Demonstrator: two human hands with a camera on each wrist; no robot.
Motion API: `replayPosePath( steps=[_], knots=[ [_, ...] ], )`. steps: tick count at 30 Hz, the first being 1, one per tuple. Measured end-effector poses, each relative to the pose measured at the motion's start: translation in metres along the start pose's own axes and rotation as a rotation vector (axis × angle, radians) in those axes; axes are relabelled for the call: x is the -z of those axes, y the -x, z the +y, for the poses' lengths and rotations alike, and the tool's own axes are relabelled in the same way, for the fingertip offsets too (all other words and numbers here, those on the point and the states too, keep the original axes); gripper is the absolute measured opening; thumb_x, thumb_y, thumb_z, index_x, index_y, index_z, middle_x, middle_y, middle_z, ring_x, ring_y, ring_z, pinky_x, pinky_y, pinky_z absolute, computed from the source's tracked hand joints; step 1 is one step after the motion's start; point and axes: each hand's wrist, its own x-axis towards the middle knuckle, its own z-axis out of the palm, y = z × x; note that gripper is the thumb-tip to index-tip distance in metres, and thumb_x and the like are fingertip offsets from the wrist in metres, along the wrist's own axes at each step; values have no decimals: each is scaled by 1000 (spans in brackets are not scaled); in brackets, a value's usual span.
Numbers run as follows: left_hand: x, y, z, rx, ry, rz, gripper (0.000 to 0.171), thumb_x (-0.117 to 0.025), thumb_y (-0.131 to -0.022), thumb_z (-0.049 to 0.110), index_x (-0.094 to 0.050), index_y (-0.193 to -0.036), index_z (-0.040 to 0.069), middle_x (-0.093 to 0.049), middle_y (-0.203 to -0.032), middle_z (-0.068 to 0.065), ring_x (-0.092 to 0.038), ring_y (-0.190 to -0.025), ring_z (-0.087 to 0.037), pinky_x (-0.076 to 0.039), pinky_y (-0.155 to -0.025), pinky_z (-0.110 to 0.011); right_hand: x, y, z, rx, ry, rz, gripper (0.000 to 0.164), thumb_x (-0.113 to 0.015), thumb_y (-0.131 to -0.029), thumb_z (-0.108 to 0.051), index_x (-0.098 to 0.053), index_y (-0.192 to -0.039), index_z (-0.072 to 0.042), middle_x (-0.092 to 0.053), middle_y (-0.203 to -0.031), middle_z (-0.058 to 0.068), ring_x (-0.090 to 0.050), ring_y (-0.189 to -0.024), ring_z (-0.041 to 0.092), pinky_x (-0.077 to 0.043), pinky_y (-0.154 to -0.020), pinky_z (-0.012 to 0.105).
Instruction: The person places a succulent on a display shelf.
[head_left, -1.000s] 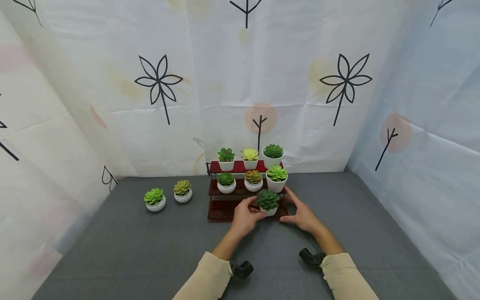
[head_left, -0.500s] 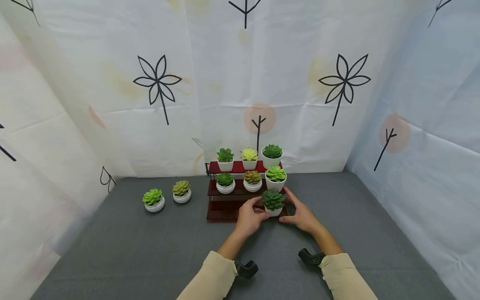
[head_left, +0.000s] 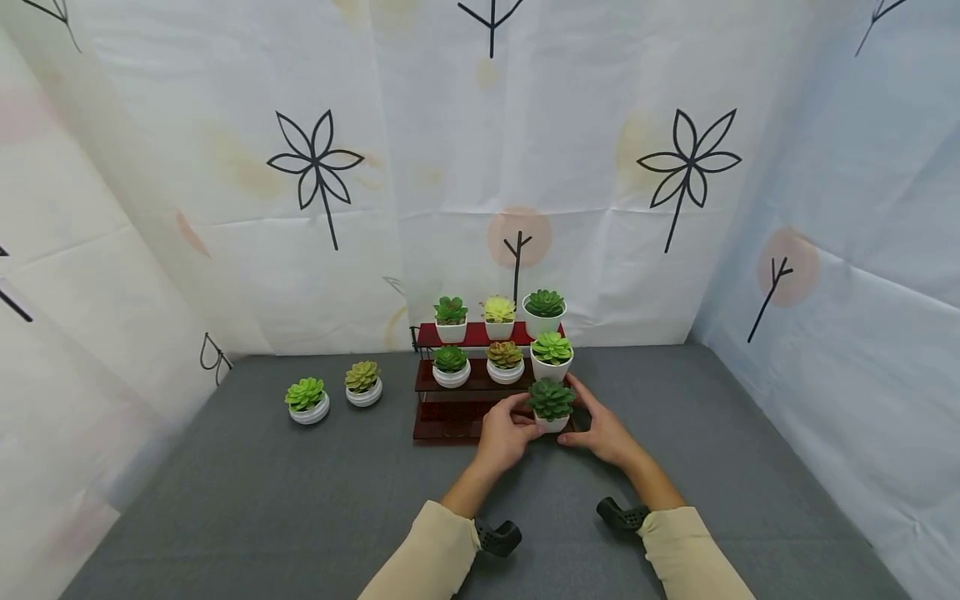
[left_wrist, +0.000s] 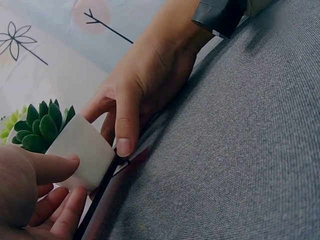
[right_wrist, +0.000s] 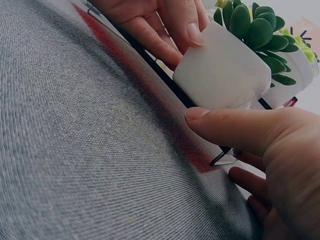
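My left hand (head_left: 508,429) holds a dark green succulent in a white pot (head_left: 551,404), which stands upright at the right end of the bottom tier of a dark red tiered shelf (head_left: 450,421). In the left wrist view the thumb lies on the front of the white pot (left_wrist: 85,150), with fingers around its lower side. My right hand (head_left: 606,429) grips the shelf's right end. Its thumb (right_wrist: 230,127) is at the front edge beside the pot in the right wrist view, and its other fingers reach around the side.
The middle tier bears a green succulent (head_left: 451,367), a reddish-brown one (head_left: 506,363) and a light green one (head_left: 552,358). Three more, including a yellow one (head_left: 498,317), line the top tier. Two potted succulents, one bright green (head_left: 307,400) and one olive (head_left: 363,383), stand on the grey table left.
My left hand has slid the dark green succulent to the right along the bottom tier, up close to my right hand. The right hand has stayed at the shelf's end.
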Motion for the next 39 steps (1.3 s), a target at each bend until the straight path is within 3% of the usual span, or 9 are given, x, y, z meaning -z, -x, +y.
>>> replayPosePath(
  steps=[14,24,29,34,36,39],
  knots=[
    [14,12,-3,-38,43,67,46,-78,-81,3,-64,-125,5,-66,-104,-6,-67,-89,-19,-56,-70,-31,0,1,-3,-5,24,2,100,-83,-79,-18,-20,-156,-11,-45,-140,28,-45,-126,44,-36,-97,64],
    [44,25,-11,-91,52,178,35,-74,-86,6,-65,-120,-1,-68,-103,-16,-66,-91,-27,-55,-76,-34,1,1,-2,-15,51,2,101,-83,-78,-18,-20,-156,-11,-49,-135,28,-45,-125,45,-35,-97,65],
    [62,41,7,-114,49,243,26,-70,-87,-1,-67,-112,-4,-67,-101,-23,-66,-87,-32,-54,-71,-29,1,0,-2,-24,53,-3,101,-83,-77,-19,-20,-156,-13,-50,-134,28,-45,-124,45,-36,-96,66],
    [81,48,22,-124,16,297,21,-68,-88,-2,-68,-108,-5,-68,-98,-22,-67,-85,-28,-52,-68,-24,1,0,-3,-29,48,-4,101,-82,-78,-19,-19,-156,-12,-49,-134,29,-45,-124,46,-35,-96,66],
    [89,48,21,-114,18,331,19,-68,-88,-2,-68,-107,-5,-68,-97,-21,-66,-85,-29,-51,-67,-22,1,0,-3,-32,43,-6,101,-82,-78,-19,-19,-156,-12,-49,-134,29,-45,-124,45,-35,-96,66],
    [101,40,2,-79,39,400,19,-70,-88,2,-69,-107,-3,-69,-98,-18,-66,-87,-26,-50,-67,-21,1,0,-4,-35,36,-7,101,-83,-77,-18,-20,-156,-12,-49,-134,28,-45,-124,45,-35,-96,66]
  ],
)
